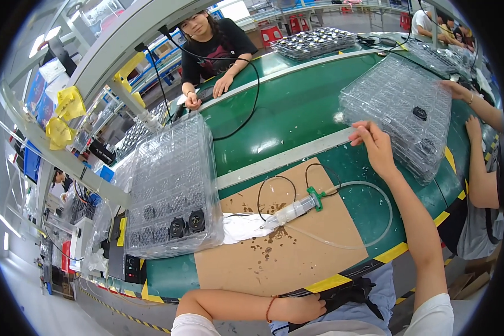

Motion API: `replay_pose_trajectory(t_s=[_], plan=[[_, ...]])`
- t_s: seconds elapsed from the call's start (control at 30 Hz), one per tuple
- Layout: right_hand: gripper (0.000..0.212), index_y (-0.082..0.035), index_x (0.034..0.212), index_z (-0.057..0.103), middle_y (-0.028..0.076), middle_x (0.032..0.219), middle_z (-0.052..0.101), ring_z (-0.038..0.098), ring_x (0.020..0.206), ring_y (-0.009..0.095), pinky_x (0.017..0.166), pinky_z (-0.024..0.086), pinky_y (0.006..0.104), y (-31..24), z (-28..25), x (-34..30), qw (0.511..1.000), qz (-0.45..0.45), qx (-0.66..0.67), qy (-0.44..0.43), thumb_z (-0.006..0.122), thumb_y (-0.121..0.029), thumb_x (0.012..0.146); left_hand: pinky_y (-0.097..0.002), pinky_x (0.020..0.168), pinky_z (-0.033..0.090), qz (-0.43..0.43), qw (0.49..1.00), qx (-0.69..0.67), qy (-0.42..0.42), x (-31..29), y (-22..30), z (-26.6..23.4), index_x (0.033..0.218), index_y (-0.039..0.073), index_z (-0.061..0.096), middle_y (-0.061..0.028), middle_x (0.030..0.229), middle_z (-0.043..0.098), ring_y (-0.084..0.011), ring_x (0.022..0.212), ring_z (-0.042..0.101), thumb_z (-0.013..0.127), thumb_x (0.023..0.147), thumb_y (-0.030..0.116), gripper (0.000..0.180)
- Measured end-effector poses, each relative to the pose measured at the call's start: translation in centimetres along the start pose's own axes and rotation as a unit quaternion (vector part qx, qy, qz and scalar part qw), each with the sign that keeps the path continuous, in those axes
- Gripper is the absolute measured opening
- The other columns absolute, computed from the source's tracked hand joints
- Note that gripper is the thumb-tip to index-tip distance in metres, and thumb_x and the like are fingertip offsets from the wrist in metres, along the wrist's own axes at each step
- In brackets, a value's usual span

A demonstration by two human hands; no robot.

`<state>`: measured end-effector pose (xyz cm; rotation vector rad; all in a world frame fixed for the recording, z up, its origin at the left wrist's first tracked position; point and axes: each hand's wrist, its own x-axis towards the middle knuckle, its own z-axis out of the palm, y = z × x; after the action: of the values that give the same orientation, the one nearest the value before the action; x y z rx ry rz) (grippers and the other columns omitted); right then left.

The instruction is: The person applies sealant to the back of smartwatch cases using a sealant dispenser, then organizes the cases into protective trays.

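Observation:
My right hand [377, 150] is raised over the pale strip along the green bench, near the left corner of a stack of clear plastic trays [395, 89]. Its fingers are loosely bent and apart, with nothing visible in them. In my lap, my left hand [303, 308] is curled closed beside a crumpled black item [347, 297]; what it holds, if anything, is hidden. On a brown cardboard sheet [325, 246] lies a clear dispensing syringe [291, 213] with a green clamp-like fitting [316, 199] and a thin tube. Its tip rests on a white cloth [241, 228].
At left stands another clear tray stack [171, 168] holding black round watch-like pieces [196, 220]. A person [215, 50] leans on the bench's far side. A co-worker's hand [456, 89] touches the right stack. Black cables hang overhead. Yellow-black tape [330, 283] marks the bench edge.

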<state>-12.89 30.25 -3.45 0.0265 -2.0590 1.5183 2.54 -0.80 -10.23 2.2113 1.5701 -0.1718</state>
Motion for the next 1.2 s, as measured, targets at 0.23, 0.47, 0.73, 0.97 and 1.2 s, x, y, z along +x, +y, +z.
replay_pose_trajectory(t_s=[0.23, 0.47, 0.73, 0.97, 1.2], plan=[[0.025, 0.0, 0.107, 0.053, 0.009, 0.084, 0.063, 0.059, 0.073, 0.012, 0.071, 0.047, 0.0246, -0.8, -0.1, 0.1, 0.989, -0.104, 0.09, 0.063, 0.042, -0.02, 0.095, -0.0273, 0.07, 0.042, 0.003, 1.0, -0.007, 0.003, 0.0, 0.1, 0.4, 0.097, 0.001, 0.051, -0.0076, 0.088, 0.051, -0.0206, 0.079, 0.051, 0.058, 0.069, 0.014, 0.032], [0.027, 0.001, 0.105, 0.053, 0.008, 0.082, 0.063, 0.058, 0.071, 0.011, 0.069, 0.047, 0.0246, 0.3, -0.1, 0.1, 0.996, -0.031, 0.08, 0.008, 0.041, -0.022, 0.096, -0.0281, 0.072, 0.042, -0.001, 1.0, -0.01, 0.0, 0.0, 0.2, 0.3, 0.097, 0.001, 0.051, -0.0077, 0.089, 0.051, -0.0209, 0.08, 0.051, 0.059, 0.068, 0.014, 0.033], [0.029, 0.001, 0.099, 0.055, 0.008, 0.08, 0.063, 0.058, 0.068, 0.011, 0.066, 0.046, 0.0239, 0.9, -0.1, 0.1, 0.997, 0.031, 0.063, -0.028, 0.04, -0.023, 0.095, -0.0268, 0.072, 0.041, -0.006, 1.0, 0.021, -0.003, 0.0, 0.3, 0.1, 0.097, 0.002, 0.051, -0.0065, 0.089, 0.051, -0.0191, 0.08, 0.051, 0.06, 0.068, 0.017, 0.034], [0.027, 0.002, 0.098, 0.055, 0.008, 0.08, 0.063, 0.058, 0.069, 0.011, 0.067, 0.046, 0.0237, 0.8, -0.1, 0.0, 0.997, -0.012, 0.08, -0.002, 0.043, -0.022, 0.095, -0.0264, 0.07, 0.041, -0.005, 0.999, 0.033, 0.011, -0.2, 0.2, -0.4, 0.095, 0.002, 0.051, -0.0056, 0.087, 0.051, -0.0188, 0.078, 0.051, 0.059, 0.068, 0.019, 0.033], [0.022, 0.001, 0.101, 0.053, 0.01, 0.085, 0.062, 0.058, 0.073, 0.013, 0.07, 0.047, 0.0256, -0.4, 0.2, 0.1, 0.987, -0.086, 0.105, 0.081, 0.044, -0.019, 0.095, -0.0274, 0.07, 0.042, -0.008, 0.999, 0.028, 0.026, -0.3, 0.3, -0.2, 0.094, 0.002, 0.052, -0.0061, 0.086, 0.052, -0.0189, 0.078, 0.052, 0.059, 0.068, 0.019, 0.032]])
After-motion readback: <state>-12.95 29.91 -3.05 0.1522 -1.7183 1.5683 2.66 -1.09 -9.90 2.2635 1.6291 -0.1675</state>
